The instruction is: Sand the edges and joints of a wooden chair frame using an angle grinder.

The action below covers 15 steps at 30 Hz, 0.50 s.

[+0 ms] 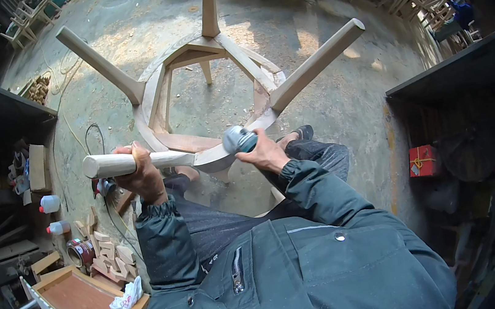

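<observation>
Pale bare wood made the upturned table frame (209, 97), which lay on the dusty concrete floor (340, 100) with its legs pointing outward. The left hand (142, 173) had its fingers closed around the nearest leg (137, 162). The right hand (266, 152) gripped a small grey power sander (238, 139), pressed on the frame's rim beside that leg.

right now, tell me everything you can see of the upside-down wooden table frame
The table frame is bare pale wood, unfinished, lying inverted on the dusty concrete floor. A round apron ring with inner braces carries four round tapered legs splaying outward. The nearest leg lies about level, gripped by the left hand. The right hand presses a small grey and teal power tool against the ring's near edge.
</observation>
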Available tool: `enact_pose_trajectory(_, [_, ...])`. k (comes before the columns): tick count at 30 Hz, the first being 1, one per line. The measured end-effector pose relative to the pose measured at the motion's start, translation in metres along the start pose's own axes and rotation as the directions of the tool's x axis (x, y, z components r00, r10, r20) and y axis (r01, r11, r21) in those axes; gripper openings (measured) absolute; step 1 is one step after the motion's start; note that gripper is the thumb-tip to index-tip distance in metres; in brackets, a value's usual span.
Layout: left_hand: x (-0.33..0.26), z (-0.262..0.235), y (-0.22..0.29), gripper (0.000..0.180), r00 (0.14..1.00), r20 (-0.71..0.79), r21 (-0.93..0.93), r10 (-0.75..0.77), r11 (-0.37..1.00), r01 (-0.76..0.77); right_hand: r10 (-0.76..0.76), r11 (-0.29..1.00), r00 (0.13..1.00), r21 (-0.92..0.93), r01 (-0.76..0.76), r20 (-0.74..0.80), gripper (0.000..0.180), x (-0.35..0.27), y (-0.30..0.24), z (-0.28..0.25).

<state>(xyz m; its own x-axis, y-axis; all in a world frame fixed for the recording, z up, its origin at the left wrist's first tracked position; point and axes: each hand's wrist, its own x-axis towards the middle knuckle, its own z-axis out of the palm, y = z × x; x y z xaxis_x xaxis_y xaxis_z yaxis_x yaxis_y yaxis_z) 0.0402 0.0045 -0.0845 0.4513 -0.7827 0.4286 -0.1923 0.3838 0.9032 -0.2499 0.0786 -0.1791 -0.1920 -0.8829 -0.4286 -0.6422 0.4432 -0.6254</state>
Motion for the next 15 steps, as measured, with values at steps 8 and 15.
enact_pose_trajectory(8, [0.001, 0.007, 0.015, 0.015, 1.0, -0.029, 0.006, -0.01, 1.0, 0.01, 0.171, 0.984, 0.97, 0.074, -0.16, -0.173, 0.11, 0.013, 0.065, -0.069])
enact_pose_trajectory(15, [0.007, -0.009, -0.002, 0.02, 0.993, 0.116, 0.11, -0.019, 0.994, 0.006, 0.297, 0.939, 0.923, 0.252, -0.235, -0.245, 0.106, -0.022, 0.083, -0.079])
